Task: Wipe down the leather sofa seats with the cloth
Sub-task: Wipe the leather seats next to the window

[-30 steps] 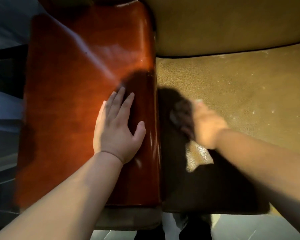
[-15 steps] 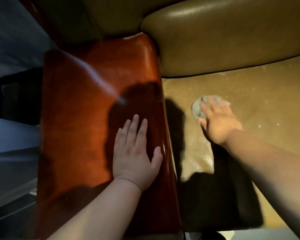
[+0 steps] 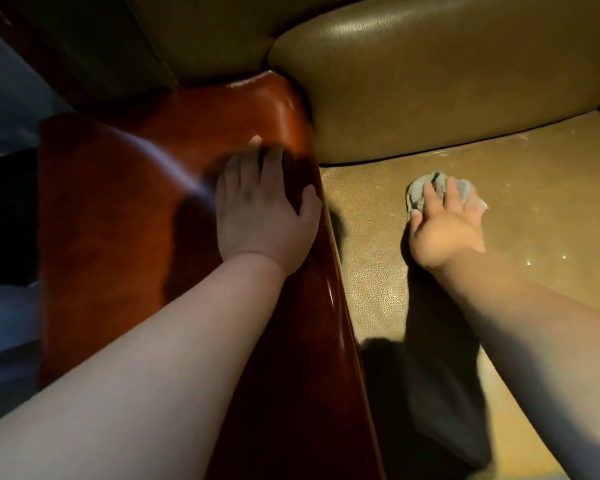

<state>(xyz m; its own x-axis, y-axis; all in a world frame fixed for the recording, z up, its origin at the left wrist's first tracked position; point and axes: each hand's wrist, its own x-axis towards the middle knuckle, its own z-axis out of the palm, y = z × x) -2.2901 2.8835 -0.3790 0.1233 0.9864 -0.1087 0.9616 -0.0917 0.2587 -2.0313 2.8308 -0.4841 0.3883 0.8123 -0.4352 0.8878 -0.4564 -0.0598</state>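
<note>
Here, my right hand (image 3: 444, 230) lay palm-down on the olive leather seat cushion (image 3: 541, 216), its fingers straight and slightly spread, pressing the crumpled grey cloth (image 3: 421, 192) flat against the leather rather than curling round it. The cloth sat near the back of that cushion, just short of the backrest cushion (image 3: 430, 84), bunched under my fingertips. My left hand (image 3: 262, 216) rested flat, fingers extended and holding nothing, on the glossy reddish wooden armrest (image 3: 125, 216), which ran along the seat cushion's left edge. Pale specks dotted the leather beside the cloth.
</note>
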